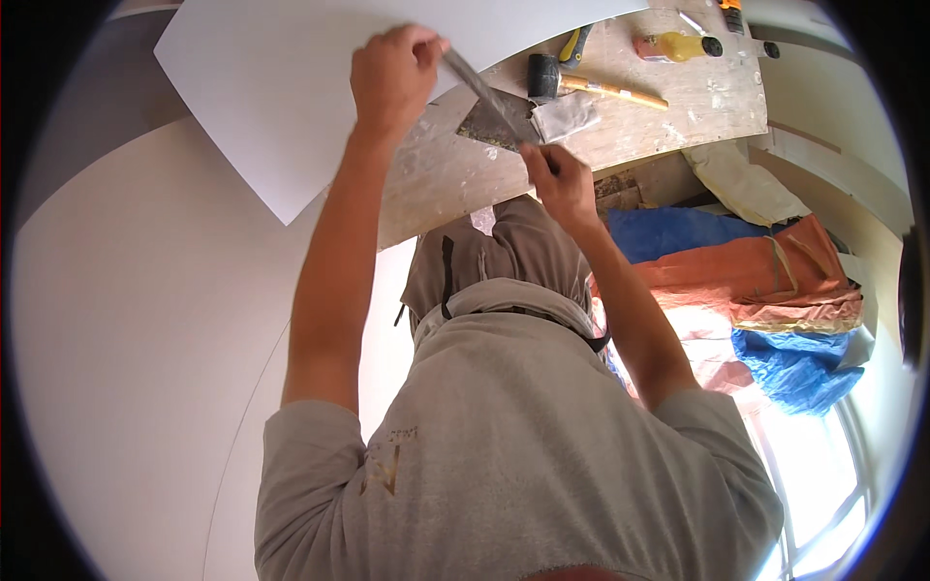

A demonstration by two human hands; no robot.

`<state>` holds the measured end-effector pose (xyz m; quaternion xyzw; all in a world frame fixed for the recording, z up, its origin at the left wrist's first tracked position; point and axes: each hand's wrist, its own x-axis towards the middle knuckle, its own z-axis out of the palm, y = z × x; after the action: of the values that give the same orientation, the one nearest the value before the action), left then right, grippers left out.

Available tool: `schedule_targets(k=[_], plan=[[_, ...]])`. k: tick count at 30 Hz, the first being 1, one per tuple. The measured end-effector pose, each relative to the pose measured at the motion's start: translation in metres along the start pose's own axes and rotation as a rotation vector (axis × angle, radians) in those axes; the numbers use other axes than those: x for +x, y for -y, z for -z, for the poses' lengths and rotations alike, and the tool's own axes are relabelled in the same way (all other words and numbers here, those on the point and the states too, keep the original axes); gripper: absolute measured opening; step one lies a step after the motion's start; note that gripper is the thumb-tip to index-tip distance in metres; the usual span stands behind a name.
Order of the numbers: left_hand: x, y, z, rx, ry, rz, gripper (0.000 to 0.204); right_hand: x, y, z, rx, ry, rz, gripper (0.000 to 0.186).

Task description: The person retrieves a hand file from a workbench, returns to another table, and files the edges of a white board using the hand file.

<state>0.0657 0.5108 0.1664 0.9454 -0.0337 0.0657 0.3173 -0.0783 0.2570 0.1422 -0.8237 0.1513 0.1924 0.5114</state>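
Between my hands a long, flat grey strip [481, 92] slants down to the right over the workbench. It looks like metal, though I cannot tell its exact kind. My left hand [395, 77] is closed on its upper end, above the edge of a large white sheet [281, 73]. Its lower end sits in the closed fingers of my right hand [562, 186], near the bench's front edge. Behind the strip lies a dark flat square piece [475, 127], partly covered. Beside that is a folded grey cloth [565, 116]. A mallet [544, 77] with a black head and wooden handle lies just beyond.
The plywood workbench [717, 107] also carries a yellow-and-black handled tool [575, 45], a yellow bottle [675, 46] on its side and an orange-and-black tool [731, 16]. Right of my legs are orange tarps [688, 276], blue tarps [794, 368] and a pale sack [741, 184].
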Motion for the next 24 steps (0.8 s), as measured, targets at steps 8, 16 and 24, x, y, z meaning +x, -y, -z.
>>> schedule_targets(k=[8, 16, 24], plan=[[0.041, 0.011, -0.021, 0.043, -0.074, -0.024, 0.024, 0.046, 0.006, -0.003, -0.020, -0.072, 0.091, 0.048], [0.076, 0.002, -0.017, 0.057, -0.031, -0.046, 0.024, 0.067, 0.024, 0.017, -0.040, -0.084, 0.104, 0.050], [0.012, -0.010, -0.027, 0.002, 0.077, 0.068, 0.025, 0.012, -0.016, 0.011, 0.039, -0.059, 0.053, 0.046]])
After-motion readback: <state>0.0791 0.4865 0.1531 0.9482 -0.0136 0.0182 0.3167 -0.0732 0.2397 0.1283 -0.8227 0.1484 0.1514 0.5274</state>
